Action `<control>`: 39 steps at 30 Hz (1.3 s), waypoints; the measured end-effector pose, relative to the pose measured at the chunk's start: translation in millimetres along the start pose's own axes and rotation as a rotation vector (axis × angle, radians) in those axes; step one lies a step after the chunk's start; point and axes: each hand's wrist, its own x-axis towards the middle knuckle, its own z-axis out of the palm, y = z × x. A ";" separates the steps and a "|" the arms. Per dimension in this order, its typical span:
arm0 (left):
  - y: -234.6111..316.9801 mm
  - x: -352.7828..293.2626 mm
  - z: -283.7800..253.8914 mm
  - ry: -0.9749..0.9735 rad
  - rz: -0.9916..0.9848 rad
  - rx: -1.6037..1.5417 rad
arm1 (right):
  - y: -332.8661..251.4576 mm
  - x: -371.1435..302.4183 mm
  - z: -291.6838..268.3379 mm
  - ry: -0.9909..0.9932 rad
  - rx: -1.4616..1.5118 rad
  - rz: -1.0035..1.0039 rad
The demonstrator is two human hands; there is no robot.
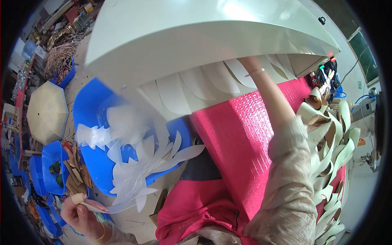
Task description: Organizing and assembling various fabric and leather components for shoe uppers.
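At the lower left my left hand (83, 218), a beige wrap on one finger, is closed on one end of a thin white strip (100, 207). This strip meets a bunch of translucent leaf-shaped sheets (139, 171) hanging over the tub's rim. My right hand (250, 64) reaches beneath the hood of a large white machine (196, 45); the hood hides its fingers. Beside it, pale leaf-shaped pieces (218, 77) lie in an overlapping row on a light bed under the hood. Whether the right hand touches one cannot be seen.
A blue tub (92, 163) stands left of the machine. Pink padded wrap (241, 126) covers the surface before me. Curled cream leaf-shaped pieces (326, 143) are heaped at the right. Farther left are a cream umbrella-like cover (47, 112), blue baskets (53, 167) and brown scraps (76, 171).
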 end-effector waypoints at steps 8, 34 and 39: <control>3.7 62.9 111.5 0.064 -0.316 -0.604 | -234.6 -44.9 -152.9 -1.430 1.386 0.833; -73.4 -31.4 186.9 -0.795 -0.686 -0.591 | 99.1 -44.0 -56.1 -0.944 -0.162 0.686; -64.2 -30.1 181.1 -0.800 -0.632 -0.577 | 118.5 -61.2 -20.9 -1.276 -0.603 0.629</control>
